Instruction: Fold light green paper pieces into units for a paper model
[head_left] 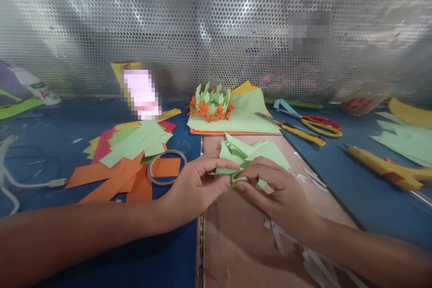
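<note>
Both hands meet over the pale pink board at the middle of the table. My left hand [199,182] pinches the left edge of a folded light-green paper [232,162] between thumb and fingers. From the other side, my right hand [272,184] pinches the same paper near its lower edge, fingertips almost touching those of the left. Part of the fold is hidden behind the fingers. More light-green paper [275,154] spreads out behind the right hand; whether it belongs to the same piece I cannot tell.
Behind stands a ring of green and orange folded-paper flowers [212,105] on stacked sheets [251,114]. Left lie coloured paper pieces [135,144], a tape roll [150,174] and a white cable [50,183]. Right are scissors [320,128], a cutter knife [300,132] and a yellow glue gun [381,166].
</note>
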`<state>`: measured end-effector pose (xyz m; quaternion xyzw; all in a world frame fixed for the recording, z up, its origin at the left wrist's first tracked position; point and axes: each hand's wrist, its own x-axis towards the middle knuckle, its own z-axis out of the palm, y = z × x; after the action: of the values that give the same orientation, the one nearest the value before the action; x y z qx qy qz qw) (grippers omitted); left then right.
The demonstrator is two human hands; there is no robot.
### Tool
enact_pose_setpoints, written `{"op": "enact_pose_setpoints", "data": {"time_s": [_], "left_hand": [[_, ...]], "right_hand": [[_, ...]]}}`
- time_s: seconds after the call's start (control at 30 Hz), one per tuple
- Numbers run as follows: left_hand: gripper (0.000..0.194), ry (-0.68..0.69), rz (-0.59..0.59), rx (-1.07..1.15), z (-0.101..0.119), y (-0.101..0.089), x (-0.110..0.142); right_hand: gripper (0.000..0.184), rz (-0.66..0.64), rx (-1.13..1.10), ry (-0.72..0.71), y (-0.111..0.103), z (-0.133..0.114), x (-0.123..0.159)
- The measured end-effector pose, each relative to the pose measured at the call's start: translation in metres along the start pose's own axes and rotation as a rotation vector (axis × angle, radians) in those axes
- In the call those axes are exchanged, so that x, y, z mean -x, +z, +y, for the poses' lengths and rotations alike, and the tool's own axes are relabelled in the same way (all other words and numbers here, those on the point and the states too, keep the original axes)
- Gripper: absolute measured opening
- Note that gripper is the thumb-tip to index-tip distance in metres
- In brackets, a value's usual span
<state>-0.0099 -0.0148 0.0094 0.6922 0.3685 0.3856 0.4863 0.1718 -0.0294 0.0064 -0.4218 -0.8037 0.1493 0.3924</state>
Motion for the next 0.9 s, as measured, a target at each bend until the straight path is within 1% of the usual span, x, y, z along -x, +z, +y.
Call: {"op": "enact_pose_setpoints", "data": {"time_s": [0.2, 0.43, 0.57, 0.77, 0.9], "left_hand": [[0.025, -0.038, -0.025, 0.075, 0.0007, 0.0002, 0.0006], [0.024, -0.082, -0.012, -0.004, 0.0060, -0.0005, -0.0005], [0.025, -0.097, -0.007, -0.012, 0.0065, -0.0004, -0.0015], [0.022, -0.113, 0.004, -0.007, 0.0060, -0.0001, -0.0025], [0.024, -0.128, -0.004, 0.026, 0.0044, 0.0000, -0.0011]], "right_hand": [[0.007, 0.019, 0.001, -0.019, 0.0001, 0.0013, -0.0003], [0.008, 0.005, 0.044, -0.081, -0.0008, 0.0020, 0.0011], [0.008, 0.016, 0.071, -0.128, -0.0011, 0.0003, 0.0002], [0.010, 0.017, 0.061, -0.135, -0.0020, 0.0012, -0.0014], [0.012, 0.009, 0.061, -0.112, -0.0032, 0.0006, -0.0013]]}}
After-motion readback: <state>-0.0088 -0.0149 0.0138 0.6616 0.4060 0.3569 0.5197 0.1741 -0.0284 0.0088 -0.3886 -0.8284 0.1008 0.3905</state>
